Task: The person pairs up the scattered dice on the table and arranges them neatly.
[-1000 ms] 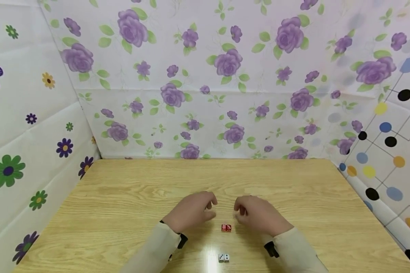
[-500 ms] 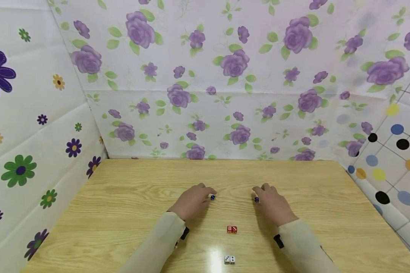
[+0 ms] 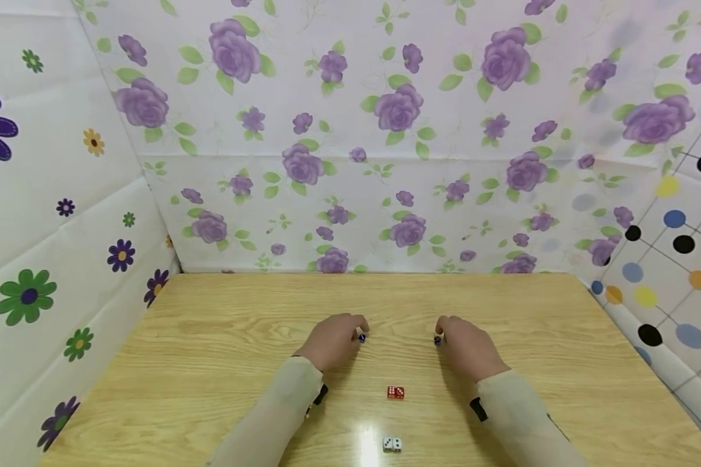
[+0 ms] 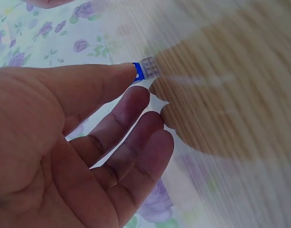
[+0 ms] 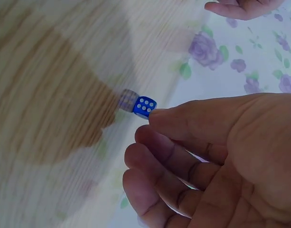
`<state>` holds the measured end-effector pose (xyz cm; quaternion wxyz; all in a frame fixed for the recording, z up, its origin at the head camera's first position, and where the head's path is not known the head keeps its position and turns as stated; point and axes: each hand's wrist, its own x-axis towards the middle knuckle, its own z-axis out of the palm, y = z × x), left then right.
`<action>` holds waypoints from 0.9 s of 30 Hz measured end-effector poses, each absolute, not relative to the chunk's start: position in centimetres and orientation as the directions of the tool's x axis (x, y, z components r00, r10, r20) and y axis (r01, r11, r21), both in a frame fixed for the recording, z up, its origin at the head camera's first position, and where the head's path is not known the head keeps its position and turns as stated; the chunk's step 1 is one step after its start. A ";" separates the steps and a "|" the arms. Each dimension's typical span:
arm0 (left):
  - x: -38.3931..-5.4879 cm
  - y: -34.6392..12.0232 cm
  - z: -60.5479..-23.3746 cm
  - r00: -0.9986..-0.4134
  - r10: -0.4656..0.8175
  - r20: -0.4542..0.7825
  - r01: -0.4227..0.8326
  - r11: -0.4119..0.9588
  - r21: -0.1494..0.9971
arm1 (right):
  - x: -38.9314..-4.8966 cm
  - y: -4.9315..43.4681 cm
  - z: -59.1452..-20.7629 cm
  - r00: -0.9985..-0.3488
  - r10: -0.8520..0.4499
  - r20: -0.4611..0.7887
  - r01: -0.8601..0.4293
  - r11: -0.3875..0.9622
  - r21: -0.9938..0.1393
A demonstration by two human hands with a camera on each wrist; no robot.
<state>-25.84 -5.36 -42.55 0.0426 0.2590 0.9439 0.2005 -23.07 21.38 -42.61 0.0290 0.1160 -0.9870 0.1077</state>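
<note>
My left hand (image 3: 332, 342) is low over the far middle of the table, thumb and index finger pinching a blue die (image 3: 362, 338). In the left wrist view the thumb tip covers much of that blue die (image 4: 138, 71), which sits at the wood surface. Some way to the right, my right hand (image 3: 469, 347) pinches a second blue die (image 3: 437, 340). White pips show on its face (image 5: 145, 105) in the right wrist view, and it touches the tabletop. The index fingers' grip is partly hidden behind both thumbs.
Between the forearms, two red dice (image 3: 395, 392) sit side by side on the wooden table (image 3: 222, 363). Nearer me, two white dice (image 3: 392, 444) stand together. Floral cloth (image 3: 350, 194) hangs behind the table, and patterned cloths flank both sides.
From close together near the red dice, my hands have moved apart and farther from me. The blue dice, unseen at first, now show at the fingertips. Red and white dice stay put.
</note>
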 end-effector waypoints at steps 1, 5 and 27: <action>-25.9 -5.4 -42.6 -0.862 0.507 0.028 0.475 0.786 0.395 | -23.1 21.4 -42.6 -0.971 -0.225 0.084 -0.238 0.950 -0.204; -26.0 -5.5 -42.7 -0.861 0.507 0.038 0.480 0.785 0.391 | -23.0 21.3 -42.7 -0.968 -0.231 0.096 -0.247 0.943 -0.222; -25.3 -4.8 -42.0 -0.884 0.466 0.040 0.439 0.798 0.413 | -22.2 20.2 -43.3 -0.967 -0.214 0.140 -0.239 0.951 -0.196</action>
